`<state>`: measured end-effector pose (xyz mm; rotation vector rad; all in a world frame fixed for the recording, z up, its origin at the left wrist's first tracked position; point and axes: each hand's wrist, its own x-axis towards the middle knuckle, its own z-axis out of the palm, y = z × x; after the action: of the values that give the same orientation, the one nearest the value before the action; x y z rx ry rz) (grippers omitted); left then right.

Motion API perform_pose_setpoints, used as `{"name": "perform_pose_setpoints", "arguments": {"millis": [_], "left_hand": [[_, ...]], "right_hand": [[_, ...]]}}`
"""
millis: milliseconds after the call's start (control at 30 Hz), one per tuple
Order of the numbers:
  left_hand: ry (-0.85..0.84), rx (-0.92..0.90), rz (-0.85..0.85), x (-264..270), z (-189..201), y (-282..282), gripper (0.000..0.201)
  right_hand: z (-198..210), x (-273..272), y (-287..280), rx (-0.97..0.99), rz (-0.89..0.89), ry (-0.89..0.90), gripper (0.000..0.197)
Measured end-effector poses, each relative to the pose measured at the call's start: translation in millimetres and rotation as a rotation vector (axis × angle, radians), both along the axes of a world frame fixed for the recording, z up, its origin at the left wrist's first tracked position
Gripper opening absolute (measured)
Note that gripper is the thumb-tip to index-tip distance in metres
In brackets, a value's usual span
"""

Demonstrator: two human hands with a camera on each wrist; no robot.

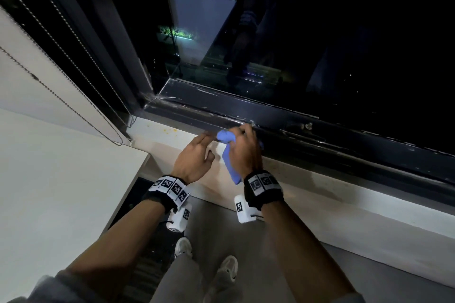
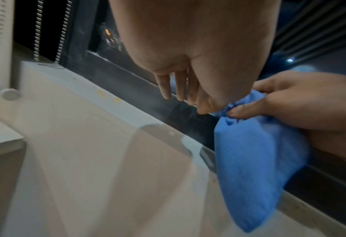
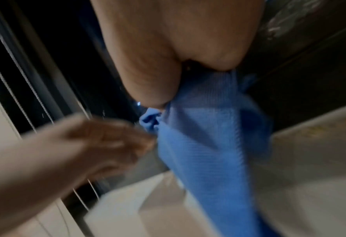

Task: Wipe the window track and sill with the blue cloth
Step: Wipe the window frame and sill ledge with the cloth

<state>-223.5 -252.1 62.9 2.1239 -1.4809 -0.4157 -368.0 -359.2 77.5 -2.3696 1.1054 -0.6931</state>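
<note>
Blue cloth point(image 1: 227, 155) bunched in right hand point(image 1: 243, 152), fingers and thumb curled round its upper end; loose tail hangs down toward the wrist, over the pale sill point(image 1: 307, 194). Long axis of cloth runs roughly across the sill, from the window back toward the person, so crosswise to the dark window track point(image 1: 320, 140), which runs left to right along the foot of the glass.

Bunched end sits at the near lip of the track, touching or just above it; cannot tell which. Right hand is plainly the nearer to the track.

Left hand point(image 1: 194, 157) just beside the cloth on its left, fingers relaxed and mostly straight. Left wrist view shows its thumb tip point(image 2: 206, 109) at the gathered knot of cloth point(image 2: 247, 160); whether it pinches or only touches, cannot tell. Reads as unclenched.

Yellowish specks point(image 1: 170, 130) on sill to the left, near the corner; blind chain point(image 1: 61, 96) hangs further left.

Judgement: cloth is being gathered or re-folded before a stroke. Next move likely needs the wad pressed into the track groove and drawn along its length, leftward to the corner or rightward.
</note>
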Motion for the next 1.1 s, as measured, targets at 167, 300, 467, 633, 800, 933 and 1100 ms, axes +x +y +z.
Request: {"name": "perform_pose_setpoints", "arguments": {"millis": [167,300,467,633,800,933,1100], "left_hand": [[0.037,-0.08,0.279,53.5,13.7,23.6,0.024],[0.041,0.009,0.424,103.2,21.8,18.4,0.035],[0.132,0.146,0.494,152.3,28.6,-7.1,0.083],[0.414,0.168,0.475,170.0,36.3,-29.5,0.081],[0.611,0.113,0.455,168.6,38.5,-36.5,0.061],[0.637,0.084,0.436,173.9,36.6,-34.3,0.054],[0.681,0.136,0.404,179.2,31.3,-33.9,0.044]], "right_hand": [[58.2,8.3,-11.5,-0.16,-0.079,-0.254,0.043],[69.1,21.4,-42.3,-0.369,-0.346,0.107,0.041],[37.6,57.4,-41.4,-0.27,-0.342,0.394,0.028],[41.9,108.5,-36.5,-0.245,-0.364,0.39,0.051],[41.7,164.6,-14.9,-0.246,-0.231,0.441,0.046],[40.8,218.4,-5.1,-0.154,-0.09,0.393,0.042],[47.6,250.7,-21.7,-0.164,0.08,0.374,0.034]]}}
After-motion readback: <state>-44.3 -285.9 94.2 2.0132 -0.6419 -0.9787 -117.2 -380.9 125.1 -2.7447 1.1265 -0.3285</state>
